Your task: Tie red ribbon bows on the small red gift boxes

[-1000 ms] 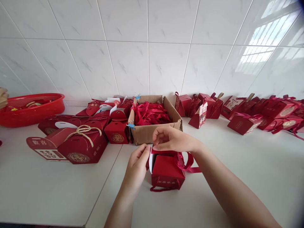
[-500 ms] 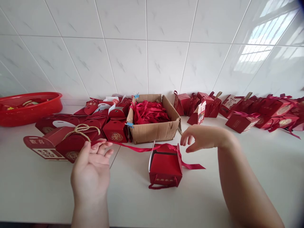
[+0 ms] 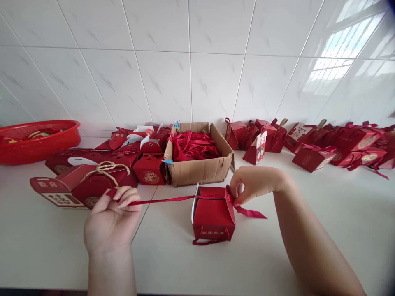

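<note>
A small red gift box (image 3: 213, 218) with a rope handle at its front stands on the table, its top partly open between two raised side flaps. A red ribbon (image 3: 166, 200) runs across its top through the flaps. My left hand (image 3: 114, 218), palm up left of the box, is closed on the long end of the ribbon, which is stretched fairly straight. My right hand (image 3: 251, 185) pinches the ribbon against the outside of the right flap; the fingertips are partly hidden. A short ribbon tail hangs below them onto the table.
A cardboard carton (image 3: 200, 172) full of red ribbons stands behind the box. Red boxes (image 3: 149, 169) are crowded at left, near a red plastic basin (image 3: 40, 144). More finished-looking boxes (image 3: 314, 158) line the tiled wall (image 3: 216, 82) at right.
My right hand has moved left and down to the right flap and closed on the ribbon. My left hand has shifted slightly left and down, its fingers curling around the ribbon, now straighter.
</note>
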The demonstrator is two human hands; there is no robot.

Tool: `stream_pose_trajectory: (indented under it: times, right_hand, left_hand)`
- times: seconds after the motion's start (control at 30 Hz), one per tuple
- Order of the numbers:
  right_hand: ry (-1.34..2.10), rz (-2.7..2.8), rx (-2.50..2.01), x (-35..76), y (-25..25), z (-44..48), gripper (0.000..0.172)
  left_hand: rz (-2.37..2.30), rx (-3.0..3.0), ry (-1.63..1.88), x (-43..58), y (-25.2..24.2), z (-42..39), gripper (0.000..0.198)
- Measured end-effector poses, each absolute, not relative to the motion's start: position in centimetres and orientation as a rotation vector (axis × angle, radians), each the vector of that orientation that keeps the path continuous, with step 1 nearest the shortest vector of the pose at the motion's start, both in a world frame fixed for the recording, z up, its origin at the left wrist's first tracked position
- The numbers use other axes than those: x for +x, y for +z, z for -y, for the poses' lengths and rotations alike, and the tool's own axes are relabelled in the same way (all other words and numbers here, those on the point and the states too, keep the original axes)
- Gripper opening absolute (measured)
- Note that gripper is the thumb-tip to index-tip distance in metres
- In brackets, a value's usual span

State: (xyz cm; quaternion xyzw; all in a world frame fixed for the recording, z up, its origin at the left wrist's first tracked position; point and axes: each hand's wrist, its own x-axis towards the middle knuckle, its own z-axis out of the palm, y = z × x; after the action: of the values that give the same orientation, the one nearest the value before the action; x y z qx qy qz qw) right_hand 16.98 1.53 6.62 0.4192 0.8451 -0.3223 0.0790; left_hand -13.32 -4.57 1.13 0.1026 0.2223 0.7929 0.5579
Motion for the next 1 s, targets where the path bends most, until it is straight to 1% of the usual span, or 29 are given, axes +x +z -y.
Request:
stream_pose_trajectory:
  times: [0.1,0.17,0.4,0.57,0.7,0.83,0.9,1.0]
  right_hand:
    - [-1.045,-2.552,1.169,17.3,6.6,-1.8,0.005]
    - [-1.098,-2.549,1.152,17.6,6.7,-2.0,0.004]
    - [-1.178,-2.494,1.227,18.0,7.1,-2.1,0.017]
    - [-1.353,-2.462,1.24,18.7,7.1,-2.1,0.021]
    - [-1.393,-2.547,1.297,20.4,7.8,-1.7,0.024]
    - [-1.451,-2.767,1.246,22.0,8.7,-1.1,0.017]
    - [-1.615,-2.932,1.156,22.5,8.8,-1.1,0.013]
    - [-1.973,-3.052,1.0,22.6,8.5,-1.5,0.005]
  left_hand:
    - [-0.439,0.243,1.872,-14.1,0.9,5.0,0.023]
    - [-0.443,0.266,1.876,-14.4,0.8,5.1,0.023]
    - [-0.409,0.288,1.828,-14.3,0.0,4.6,0.027]
    - [-0.342,0.291,1.775,-14.6,-0.2,4.3,0.028]
    - [-0.291,0.386,1.791,-14.3,2.0,4.4,0.026]
    - [-0.339,0.577,1.804,-13.0,5.4,4.1,0.018]
    - [-0.396,0.67,1.761,-12.0,7.2,3.7,0.018]
    - [-0.443,0.776,1.697,-10.2,9.8,3.4,0.022]
